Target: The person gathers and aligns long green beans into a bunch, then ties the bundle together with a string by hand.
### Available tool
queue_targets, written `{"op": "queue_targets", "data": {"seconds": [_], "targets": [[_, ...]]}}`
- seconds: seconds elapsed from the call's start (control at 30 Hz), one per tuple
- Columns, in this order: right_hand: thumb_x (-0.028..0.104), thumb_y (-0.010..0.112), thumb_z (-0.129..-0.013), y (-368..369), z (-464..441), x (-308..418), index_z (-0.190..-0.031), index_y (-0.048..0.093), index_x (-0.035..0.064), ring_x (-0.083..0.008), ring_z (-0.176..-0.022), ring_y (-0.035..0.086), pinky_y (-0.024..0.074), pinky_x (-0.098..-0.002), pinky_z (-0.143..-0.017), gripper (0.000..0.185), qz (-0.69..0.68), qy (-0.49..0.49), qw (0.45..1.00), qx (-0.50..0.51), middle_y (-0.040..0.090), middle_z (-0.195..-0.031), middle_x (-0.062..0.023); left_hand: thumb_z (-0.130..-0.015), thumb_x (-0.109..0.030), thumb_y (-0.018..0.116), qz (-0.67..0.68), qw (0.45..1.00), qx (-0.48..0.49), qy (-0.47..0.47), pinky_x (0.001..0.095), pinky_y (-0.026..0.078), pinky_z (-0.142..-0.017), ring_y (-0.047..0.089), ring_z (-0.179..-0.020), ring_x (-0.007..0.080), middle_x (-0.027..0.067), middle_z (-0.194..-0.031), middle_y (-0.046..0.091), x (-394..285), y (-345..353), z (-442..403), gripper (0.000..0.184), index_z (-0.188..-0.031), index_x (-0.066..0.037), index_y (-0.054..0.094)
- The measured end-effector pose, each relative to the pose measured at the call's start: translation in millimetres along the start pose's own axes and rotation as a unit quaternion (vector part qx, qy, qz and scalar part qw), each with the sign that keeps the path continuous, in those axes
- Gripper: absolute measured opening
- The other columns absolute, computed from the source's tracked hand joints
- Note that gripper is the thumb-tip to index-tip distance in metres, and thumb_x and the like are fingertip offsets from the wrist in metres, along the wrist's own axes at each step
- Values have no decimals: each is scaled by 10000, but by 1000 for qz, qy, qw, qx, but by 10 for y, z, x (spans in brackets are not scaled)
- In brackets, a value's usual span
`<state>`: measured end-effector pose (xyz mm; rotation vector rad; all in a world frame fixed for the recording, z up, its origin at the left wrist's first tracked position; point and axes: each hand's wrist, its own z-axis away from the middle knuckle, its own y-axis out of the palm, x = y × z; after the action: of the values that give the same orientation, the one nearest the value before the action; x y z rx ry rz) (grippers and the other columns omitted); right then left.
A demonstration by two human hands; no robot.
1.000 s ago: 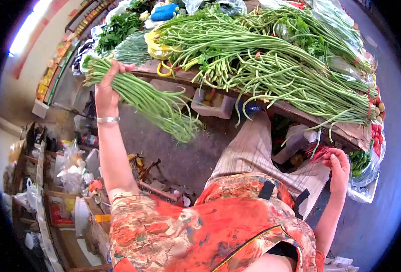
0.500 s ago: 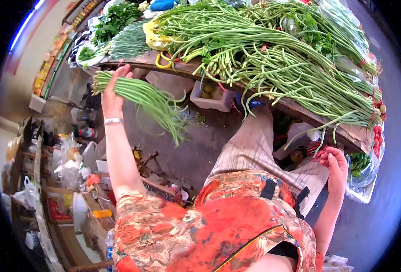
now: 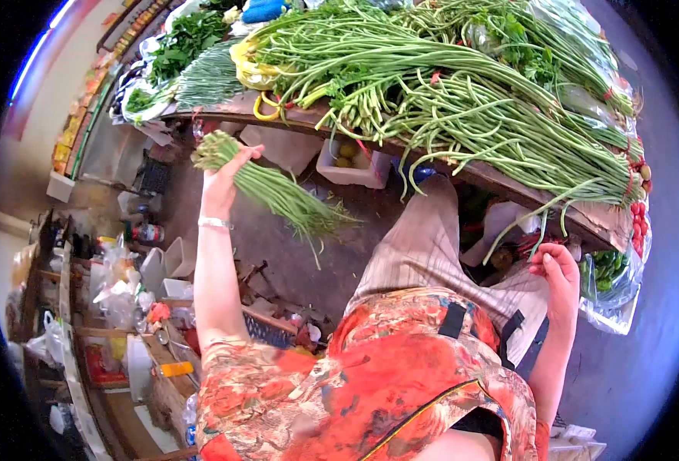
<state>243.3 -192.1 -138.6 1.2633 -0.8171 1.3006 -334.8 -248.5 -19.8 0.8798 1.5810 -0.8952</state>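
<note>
My left hand (image 3: 223, 180) is wrapped around a bundle of long green beans (image 3: 282, 196), near its cut end. The bundle hangs over the floor, its thin tips trailing to the right. My right hand (image 3: 557, 270) is at the right, below the table edge, with curled fingers drawn together. Whether something small sits between its fingertips is not clear. Red ties (image 3: 535, 244) show just behind those fingers, beside a dangling bean end. A large heap of long beans (image 3: 501, 134) covers the table in front of me.
The wooden table edge (image 3: 309, 119) runs across in front of me. Beneath it stands a white foam box (image 3: 352, 165) with round yellowish produce. Leafy greens (image 3: 190, 46) lie at the far left. Wooden shelving with plastic bags (image 3: 117, 284) stands to my left.
My left hand has moved right and slightly down with the bean bundle, which has swung along. My right hand has shifted slightly left, its fingers curling in more.
</note>
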Motion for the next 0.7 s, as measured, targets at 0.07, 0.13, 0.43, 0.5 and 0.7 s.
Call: {"op": "queue_targets", "data": {"seconds": [0.07,0.13,0.43,0.5,0.7], "targets": [[97,556,-935,17,-21,-3,-1068,617,12,-115,-811,604,499,-258,-760,169,-11,-5,1000,17,650,-919,-49,-838,-76,709,-74,996,-43,-7,351,544,-795,680,-884,224,94,-859,685,-7,115,61,151,-953,-21,628],[99,554,-938,83,-53,15,-1074,617,20,-107,-811,606,500,-252,-762,169,-3,-11,1000,25,650,-919,-43,-833,-75,714,-37,998,-52,-7,331,545,-736,675,-799,194,80,-825,670,-39,269,104,154,-944,-26,619],[50,654,-859,768,-134,389,-1196,577,17,-150,-1020,611,479,-272,-876,348,3,-65,986,152,651,-1090,-78,-805,-27,736,-83,988,131,18,247,524,-631,623,-702,98,6,-811,653,-420,1375,539,157,-911,-52,623],[89,729,-794,990,-102,629,-1317,498,45,-180,-1137,566,438,-319,-958,573,60,-133,969,199,612,-1213,-94,-796,-18,745,28,977,209,-46,233,517,-661,610,-740,70,-17,-838,653,-464,1783,684,203,-952,-65,623],[270,936,-509,1223,-86,780,-1490,216,56,-272,-1340,382,279,-395,-1119,1235,-18,-269,927,260,389,-1448,-172,-760,-35,731,1,884,464,-64,267,510,-760,599,-851,83,-10,-915,651,-377,2755,866,274,-1006,-60,614]]}}
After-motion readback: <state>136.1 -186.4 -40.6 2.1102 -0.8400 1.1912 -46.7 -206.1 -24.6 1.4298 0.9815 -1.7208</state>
